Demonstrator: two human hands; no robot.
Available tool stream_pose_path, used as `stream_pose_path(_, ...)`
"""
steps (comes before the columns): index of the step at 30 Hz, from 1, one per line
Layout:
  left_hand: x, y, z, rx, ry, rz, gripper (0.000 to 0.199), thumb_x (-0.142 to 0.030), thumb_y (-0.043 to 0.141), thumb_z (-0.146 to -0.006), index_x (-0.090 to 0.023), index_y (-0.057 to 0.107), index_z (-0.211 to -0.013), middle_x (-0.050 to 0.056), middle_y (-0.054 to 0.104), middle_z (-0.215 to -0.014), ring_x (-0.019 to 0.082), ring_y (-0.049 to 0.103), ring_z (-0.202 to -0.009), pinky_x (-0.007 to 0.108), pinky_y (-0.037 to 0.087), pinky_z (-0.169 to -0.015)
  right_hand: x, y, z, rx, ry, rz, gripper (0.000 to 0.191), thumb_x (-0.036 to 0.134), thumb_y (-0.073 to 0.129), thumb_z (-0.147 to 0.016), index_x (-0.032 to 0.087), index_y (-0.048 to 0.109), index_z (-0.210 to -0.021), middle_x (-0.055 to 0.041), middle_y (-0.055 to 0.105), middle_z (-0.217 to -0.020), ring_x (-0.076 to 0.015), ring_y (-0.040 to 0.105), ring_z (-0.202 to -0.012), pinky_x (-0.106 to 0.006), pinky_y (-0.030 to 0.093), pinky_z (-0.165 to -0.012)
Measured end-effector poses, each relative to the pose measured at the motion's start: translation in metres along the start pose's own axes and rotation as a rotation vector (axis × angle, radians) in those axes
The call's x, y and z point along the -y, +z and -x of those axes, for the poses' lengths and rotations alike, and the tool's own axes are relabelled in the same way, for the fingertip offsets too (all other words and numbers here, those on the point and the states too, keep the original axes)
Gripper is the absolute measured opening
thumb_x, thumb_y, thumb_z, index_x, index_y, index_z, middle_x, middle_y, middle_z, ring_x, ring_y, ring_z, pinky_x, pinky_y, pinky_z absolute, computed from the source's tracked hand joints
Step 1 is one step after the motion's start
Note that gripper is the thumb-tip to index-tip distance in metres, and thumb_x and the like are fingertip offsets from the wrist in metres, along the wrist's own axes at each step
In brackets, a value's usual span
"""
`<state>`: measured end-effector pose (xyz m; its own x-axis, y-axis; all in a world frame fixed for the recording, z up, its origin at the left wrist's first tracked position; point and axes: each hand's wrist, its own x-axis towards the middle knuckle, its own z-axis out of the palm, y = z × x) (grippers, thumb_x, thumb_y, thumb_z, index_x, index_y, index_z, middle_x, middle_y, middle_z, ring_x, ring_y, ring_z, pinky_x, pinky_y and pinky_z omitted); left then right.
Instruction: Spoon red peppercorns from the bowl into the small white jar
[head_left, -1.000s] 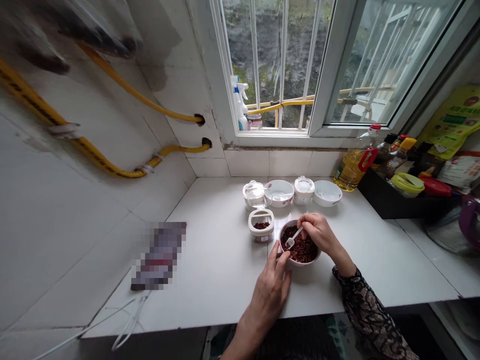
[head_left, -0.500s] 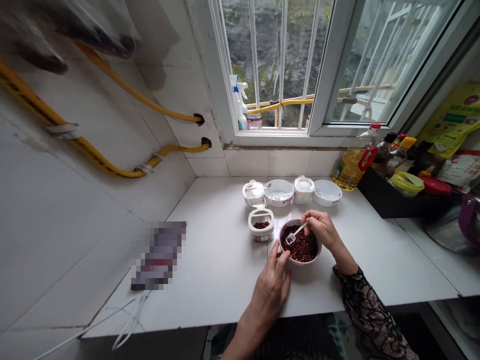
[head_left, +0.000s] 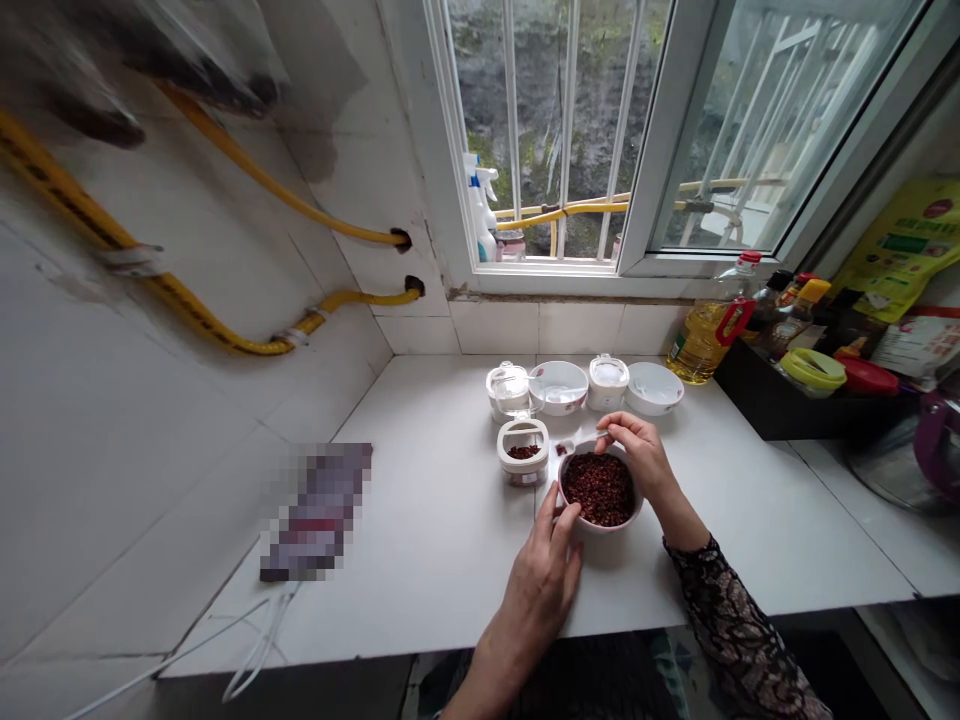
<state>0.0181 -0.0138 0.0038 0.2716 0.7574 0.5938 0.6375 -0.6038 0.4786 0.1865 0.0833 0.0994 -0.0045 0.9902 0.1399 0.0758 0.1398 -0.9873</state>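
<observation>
Pinching the handle of a small pale spoon (head_left: 565, 447) between thumb and fingertips, your right hand (head_left: 604, 434) is above the far rim of a bowl (head_left: 604, 530) full of small dark red grains (head_left: 600, 490); the scoop, carrying a few grains, hangs over the gap between that bowl and a cream-rimmed jar (head_left: 523, 478) just to its left. Your left hand (head_left: 544, 560) touches the bowl's left side, fingers slightly apart; whether it grips or only steadies, you cannot tell from here. The step looks like spooning grains across from bowl to jar, which has some inside, so the next move probably calls for a level scoop brought over the jar's top. Behind, along the white desk (head_left: 427, 520), run a white container (head_left: 510, 398), a white bowl (head_left: 559, 390), a second container (head_left: 606, 395) and a second white bowl (head_left: 655, 395). Farther right stand an oil bottle (head_left: 696, 345) and a black box (head_left: 772, 400) of bottles; farther left lie a pixelated object (head_left: 319, 510) and a white cable (head_left: 259, 645). Beyond are tiled walls (head_left: 495, 326), yellow hoses (head_left: 225, 335) and a barred window (head_left: 566, 130).
</observation>
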Motion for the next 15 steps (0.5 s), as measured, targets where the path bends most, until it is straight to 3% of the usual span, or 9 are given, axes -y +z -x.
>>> stream_pose_path(4,0.001,0.003,0.001,-0.012,-0.004,0.008,0.047,-0.007,0.044,-0.093,-0.016,0.041,-0.139,0.024,0.038,-0.151,0.03,0.048,-0.137,0.041,0.054,-0.099,0.009,0.024,0.009,0.023,-0.218,0.154,0.019,0.034,0.046,-0.091,0.021,0.059,-0.092,-0.003,0.069,-0.075,-0.0189,0.064,-0.073,-0.033,0.048,-0.075)
stream_pose_path(9,0.003,0.003,0.002,0.002,0.002,0.01,0.052,-0.005,0.044,-0.091,-0.015,0.038,-0.141,0.024,0.037,-0.153,0.031,0.046,-0.139,0.041,0.054,-0.1,0.011,0.035,0.016,0.187,-0.588,0.491,0.019,0.019,0.044,-0.094,0.022,0.062,-0.093,-0.0045,0.073,-0.081,-0.0207,0.063,-0.08,-0.043,0.04,-0.099)
stream_pose_path(11,0.002,0.002,0.002,0.008,0.0,0.009,0.051,-0.005,0.045,-0.091,-0.016,0.039,-0.14,0.024,0.037,-0.153,0.031,0.045,-0.139,0.041,0.053,-0.102,0.01,0.028,0.017,0.137,-0.584,0.482,0.019,0.02,0.044,-0.094,0.023,0.062,-0.093,-0.0038,0.073,-0.078,-0.0215,0.063,-0.08,-0.042,0.041,-0.097)
stream_pose_path(15,0.0,-0.001,0.0,0.021,-0.001,0.008,0.049,-0.005,0.046,-0.091,-0.017,0.04,-0.138,0.024,0.037,-0.153,0.031,0.043,-0.141,0.043,0.051,-0.104,0.009,0.004,0.015,-0.07,-0.387,0.417,0.019,0.026,0.044,-0.092,0.023,0.062,-0.086,-0.0022,0.067,-0.067,-0.0223,0.061,-0.073,-0.036,0.045,-0.079)
